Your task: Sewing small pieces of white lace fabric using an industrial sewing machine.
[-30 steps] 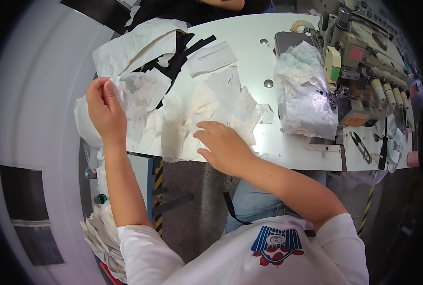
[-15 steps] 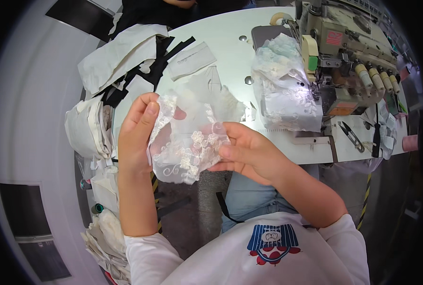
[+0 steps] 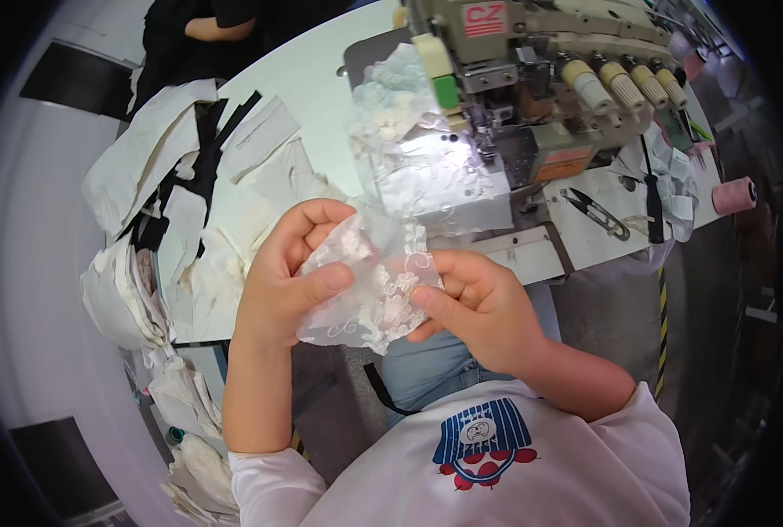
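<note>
A sheer white lace piece (image 3: 383, 294) with raised flower embroidery is stretched between my two hands above my lap. My left hand (image 3: 299, 272) pinches its left side, thumb on top and fingers behind. At the right edge, my right hand (image 3: 471, 303) grips it between thumb and fingers. Just beyond, more embroidered lace (image 3: 400, 167) lies on the bed of an overlock sewing machine (image 3: 541, 97), lit by the machine's lamp near the needle.
White fabric stacks (image 3: 119, 290) and black strips (image 3: 211, 140) crowd the left side of the white table (image 3: 321, 88). Thread snips (image 3: 598, 215), a screwdriver (image 3: 653, 202) and a pink thread spool (image 3: 734, 196) lie at the right. Another person's arm (image 3: 220, 29) shows at the far left.
The view has swung right, shifting the table and machine leftward. My left hand has moved its hold inward, with its thumb now lying across the lace. My right hand keeps its grip.
</note>
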A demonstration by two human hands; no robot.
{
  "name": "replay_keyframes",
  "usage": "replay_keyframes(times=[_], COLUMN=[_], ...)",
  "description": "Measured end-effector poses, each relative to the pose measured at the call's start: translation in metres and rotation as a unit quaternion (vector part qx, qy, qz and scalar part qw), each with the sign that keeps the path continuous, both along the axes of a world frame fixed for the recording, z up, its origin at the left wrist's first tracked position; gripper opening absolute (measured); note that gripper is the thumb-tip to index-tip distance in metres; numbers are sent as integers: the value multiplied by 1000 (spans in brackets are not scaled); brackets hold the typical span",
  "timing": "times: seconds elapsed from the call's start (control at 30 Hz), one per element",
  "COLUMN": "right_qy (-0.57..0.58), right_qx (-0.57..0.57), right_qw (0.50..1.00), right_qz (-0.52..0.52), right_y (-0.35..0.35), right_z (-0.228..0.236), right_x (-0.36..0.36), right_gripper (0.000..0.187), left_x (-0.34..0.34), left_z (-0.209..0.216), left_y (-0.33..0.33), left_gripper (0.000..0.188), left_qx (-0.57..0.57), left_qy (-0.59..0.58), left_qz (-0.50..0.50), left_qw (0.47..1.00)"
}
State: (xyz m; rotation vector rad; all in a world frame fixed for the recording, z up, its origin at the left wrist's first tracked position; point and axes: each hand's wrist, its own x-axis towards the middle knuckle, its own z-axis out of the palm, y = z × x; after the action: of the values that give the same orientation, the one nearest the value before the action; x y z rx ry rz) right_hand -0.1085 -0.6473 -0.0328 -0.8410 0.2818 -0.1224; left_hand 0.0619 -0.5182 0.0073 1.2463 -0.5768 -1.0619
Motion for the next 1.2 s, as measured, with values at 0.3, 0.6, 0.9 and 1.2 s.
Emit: replay_keyframes(times=[0.3, 0.6, 0.9, 1.2], right_qy=[60, 87, 52, 65], right_qx=[-117, -406, -352, -294], right_qw=[986, 862, 894, 937], right_qz=[-100, -290, -273, -179], right_y=[-31, -55, -53, -48], right_z=[-6, -30, -36, -38], right_x=[-17, -10, -10, -22], right_gripper=[21, 21, 16, 9], left_x=[-21, -6, 5, 3], left_z=[21, -8, -11, -18], left_y=[-66, -93, -101, -92], left_gripper=[32, 20, 19, 20], left_qx=[-20, 105, 100, 63], left_qy=[-343, -455, -542, -588], left_qz=[47, 84, 71, 41], left_qw=[938, 880, 831, 806])
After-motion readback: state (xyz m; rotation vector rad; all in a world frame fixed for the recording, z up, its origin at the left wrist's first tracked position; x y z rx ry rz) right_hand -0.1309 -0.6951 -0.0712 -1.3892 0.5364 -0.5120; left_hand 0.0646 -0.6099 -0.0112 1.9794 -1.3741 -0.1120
